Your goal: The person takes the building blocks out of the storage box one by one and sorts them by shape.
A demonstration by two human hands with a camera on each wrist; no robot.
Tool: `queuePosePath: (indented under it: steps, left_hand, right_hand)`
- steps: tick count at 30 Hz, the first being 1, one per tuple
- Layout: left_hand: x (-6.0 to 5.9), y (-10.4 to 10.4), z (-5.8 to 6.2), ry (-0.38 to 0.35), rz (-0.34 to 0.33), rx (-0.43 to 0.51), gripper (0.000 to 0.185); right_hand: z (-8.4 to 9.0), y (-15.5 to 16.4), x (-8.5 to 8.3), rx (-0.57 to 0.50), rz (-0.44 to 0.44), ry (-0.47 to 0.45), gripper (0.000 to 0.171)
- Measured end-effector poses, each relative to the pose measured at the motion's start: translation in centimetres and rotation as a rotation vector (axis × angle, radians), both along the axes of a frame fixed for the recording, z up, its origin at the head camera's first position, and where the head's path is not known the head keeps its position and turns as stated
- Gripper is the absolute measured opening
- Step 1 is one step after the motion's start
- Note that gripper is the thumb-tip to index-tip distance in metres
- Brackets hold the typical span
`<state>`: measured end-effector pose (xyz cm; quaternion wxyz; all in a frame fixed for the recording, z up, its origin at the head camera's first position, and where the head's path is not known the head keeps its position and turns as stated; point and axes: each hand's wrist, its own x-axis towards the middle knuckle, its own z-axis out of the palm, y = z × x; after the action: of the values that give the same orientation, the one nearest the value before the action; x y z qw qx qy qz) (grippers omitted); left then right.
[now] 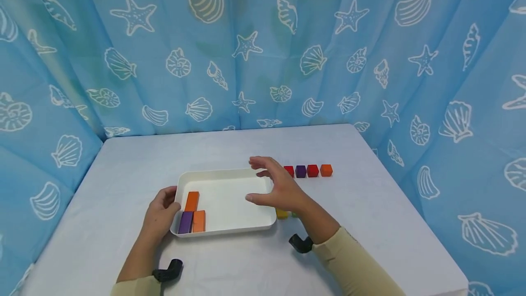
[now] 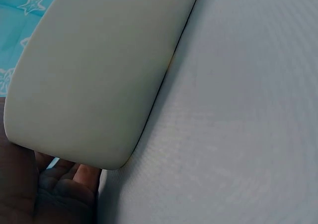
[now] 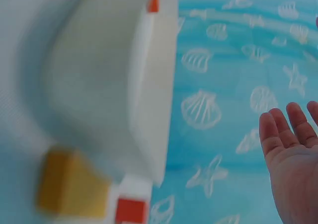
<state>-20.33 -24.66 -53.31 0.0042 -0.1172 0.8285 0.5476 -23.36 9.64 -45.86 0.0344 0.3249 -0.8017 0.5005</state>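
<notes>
Gripping white tray (image 1: 232,202): left hand (image 1: 160,216). Inside: three blocks (image 1: 198,221). Right hand (image 1: 282,191) spread, empty.

- Head view: taken from above the near side of the white tray (image 1: 234,200), aimed forward and down; full tray outline framed, curtain (image 1: 246,72) behind it.
- Left wrist view: taken close to the tray's outer wall, cropped at top; tabletop (image 2: 238,110) included beside it.
- Right wrist view: taken close by the tray's right end, rolled sideways, aimed past it at the curtain.
- Yellow block (image 3: 79,184) beside the tray shared by head and right wrist views.
</notes>
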Motion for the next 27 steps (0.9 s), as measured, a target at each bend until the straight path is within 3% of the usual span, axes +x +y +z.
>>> queuePosePath:
  steps: [6, 12, 17, 23, 27]
  left_hand:
    - [-0.8, 0.0, 0.1, 0.016, -0.013, 0.004, 0.058]
    - [-0.7, -0.1, -0.3, 0.012, -0.016, 0.015, 0.059]
    - [-0.4, -0.2, -0.5, 0.0, -0.026, 0.014, 0.059]
    - [-0.4, -0.4, -0.2, 0.013, -0.022, 0.026, 0.058]
    - [-0.3, -0.4, -0.1, 0.017, -0.027, 0.034, 0.059]
  right_hand:
    - [1.4, -5.2, -2.0, 0.14, 0.117, -0.029, 0.089]
    - [0.4, -10.4, -3.9, 0.302, 0.217, -0.148, 0.087]
    - [-0.8, -13.6, -4.6, 0.475, 0.194, -0.215, 0.083]
    - [-1.3, -16.8, -4.7, 0.767, 0.159, -0.146, 0.076]
    - [-1.4, -18.1, -4.7, 0.871, 0.131, -0.142, 0.073]
